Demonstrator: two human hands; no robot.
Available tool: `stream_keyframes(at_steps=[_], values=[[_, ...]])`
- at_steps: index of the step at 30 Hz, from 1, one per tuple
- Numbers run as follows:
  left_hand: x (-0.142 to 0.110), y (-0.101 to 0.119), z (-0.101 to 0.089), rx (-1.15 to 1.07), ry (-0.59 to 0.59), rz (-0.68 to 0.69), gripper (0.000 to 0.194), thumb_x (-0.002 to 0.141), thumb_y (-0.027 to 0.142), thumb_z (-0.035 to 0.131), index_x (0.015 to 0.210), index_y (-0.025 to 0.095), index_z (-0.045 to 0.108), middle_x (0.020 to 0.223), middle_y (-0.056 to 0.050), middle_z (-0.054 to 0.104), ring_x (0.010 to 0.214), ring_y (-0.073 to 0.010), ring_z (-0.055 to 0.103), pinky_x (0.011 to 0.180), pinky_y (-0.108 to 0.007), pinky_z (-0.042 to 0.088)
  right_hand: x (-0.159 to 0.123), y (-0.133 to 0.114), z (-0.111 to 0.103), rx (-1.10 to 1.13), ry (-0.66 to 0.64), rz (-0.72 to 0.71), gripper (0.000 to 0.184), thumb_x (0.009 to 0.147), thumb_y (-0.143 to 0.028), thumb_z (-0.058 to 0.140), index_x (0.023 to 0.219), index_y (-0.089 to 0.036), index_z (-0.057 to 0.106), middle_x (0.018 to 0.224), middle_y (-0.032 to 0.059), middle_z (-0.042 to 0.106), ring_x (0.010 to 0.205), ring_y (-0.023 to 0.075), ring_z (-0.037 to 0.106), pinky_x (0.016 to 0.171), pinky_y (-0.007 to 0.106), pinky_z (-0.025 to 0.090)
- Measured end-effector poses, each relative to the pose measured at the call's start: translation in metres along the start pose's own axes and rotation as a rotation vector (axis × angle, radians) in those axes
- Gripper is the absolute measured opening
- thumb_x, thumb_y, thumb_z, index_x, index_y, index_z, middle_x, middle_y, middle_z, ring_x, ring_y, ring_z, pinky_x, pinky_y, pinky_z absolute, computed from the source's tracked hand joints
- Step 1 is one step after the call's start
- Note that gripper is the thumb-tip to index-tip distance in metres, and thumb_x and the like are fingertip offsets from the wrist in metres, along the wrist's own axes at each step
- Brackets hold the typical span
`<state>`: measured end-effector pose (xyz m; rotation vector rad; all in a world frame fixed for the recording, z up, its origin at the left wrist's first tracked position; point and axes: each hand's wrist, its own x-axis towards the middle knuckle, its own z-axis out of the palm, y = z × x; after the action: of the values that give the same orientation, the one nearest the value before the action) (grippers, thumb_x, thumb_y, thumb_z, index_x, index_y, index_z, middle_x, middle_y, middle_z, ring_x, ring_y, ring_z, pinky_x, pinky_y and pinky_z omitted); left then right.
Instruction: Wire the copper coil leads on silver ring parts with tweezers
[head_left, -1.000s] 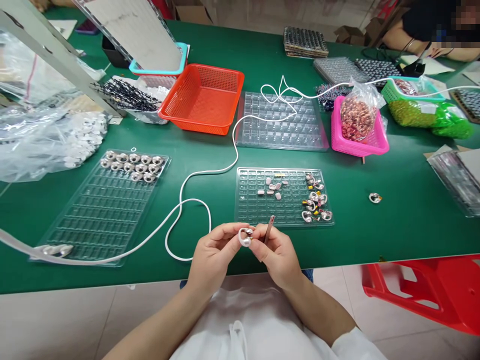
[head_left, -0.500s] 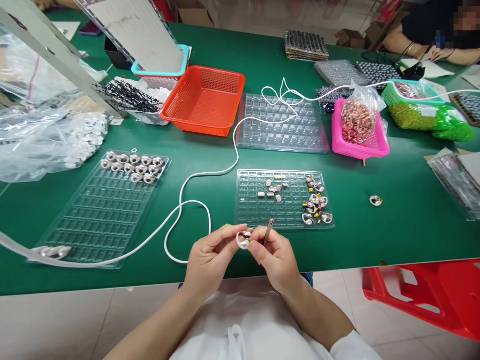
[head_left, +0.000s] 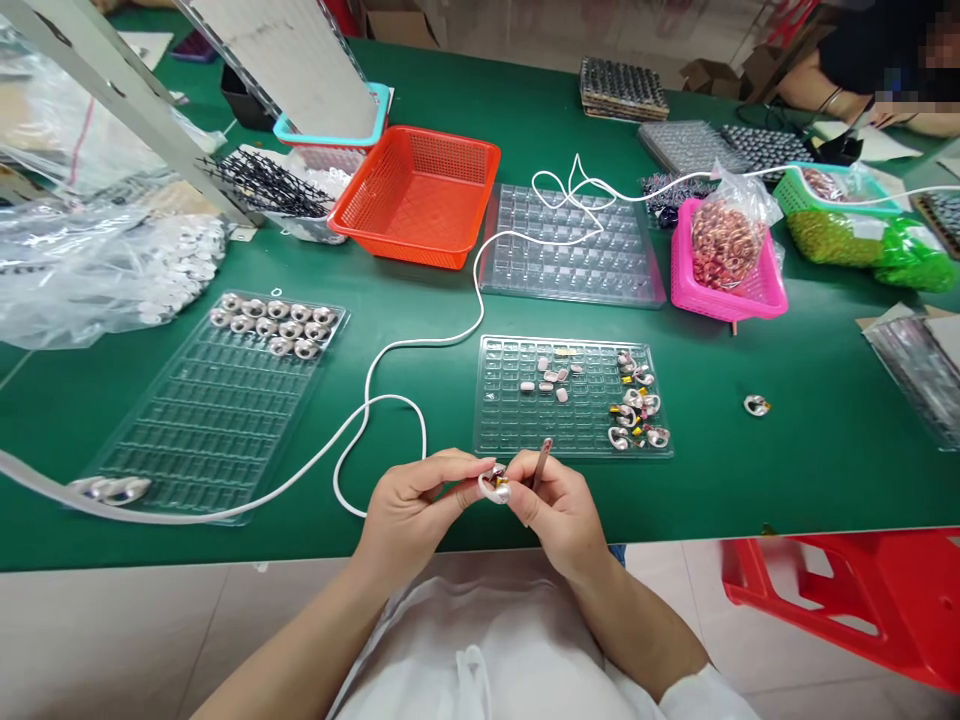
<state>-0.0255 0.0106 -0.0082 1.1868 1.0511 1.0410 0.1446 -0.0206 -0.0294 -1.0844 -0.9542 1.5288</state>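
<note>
Pinches a pearly ring-shaped piece [head_left: 496, 494] between left hand [head_left: 409, 505] and right hand [head_left: 561, 512], also gripping a slim brown tool [head_left: 542, 463] in right hand. Looks open and unfinished. Has similar open pieces [head_left: 643, 400] and small pale caps [head_left: 562, 396] just beyond on a clear tray [head_left: 514, 430], probably left to do. Has closed-looking pieces [head_left: 278, 347] in rows on a longer tray [head_left: 187, 410] off left, seemingly done.

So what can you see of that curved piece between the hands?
The piece is small, glossy white, perhaps plastic, with dark and yellow bits in its opening. The left hand pinches it; the right hand seems to touch its other side. Held at the green table, its white curve faces the wearer.
</note>
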Motion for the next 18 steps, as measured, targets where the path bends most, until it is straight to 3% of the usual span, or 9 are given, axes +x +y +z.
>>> stream_keyframes(at_steps=[5, 18], values=[[0.001, 0.003, -0.001, 0.038, -0.051, 0.069, 0.02, 0.076, 0.01, 0.078, 0.086, 0.027, 0.085, 0.079, -0.005, 0.081, 0.071, -0.02, 0.073, 0.065, -0.028, 0.06, 0.002, -0.001, -0.003, 0.026, -0.047, -0.01, 0.025, 0.086, -0.043, 0.074, 0.083, -0.02, 0.064, 0.072, -0.0012, 0.056, 0.063, 0.0117, 0.045, 0.056, 0.024, 0.036], [0.0, -0.001, 0.001, 0.058, -0.057, 0.195, 0.028, 0.078, 0.006, 0.076, 0.093, 0.028, 0.085, 0.082, -0.005, 0.082, 0.073, -0.0202, 0.074, 0.067, -0.028, 0.061, 0.001, 0.009, -0.002, 0.068, -0.044, -0.05, 0.021, 0.09, -0.039, 0.072, 0.087, -0.02, 0.062, 0.075, -0.0028, 0.052, 0.058, 0.0087, 0.037, 0.052, 0.024, 0.03]])
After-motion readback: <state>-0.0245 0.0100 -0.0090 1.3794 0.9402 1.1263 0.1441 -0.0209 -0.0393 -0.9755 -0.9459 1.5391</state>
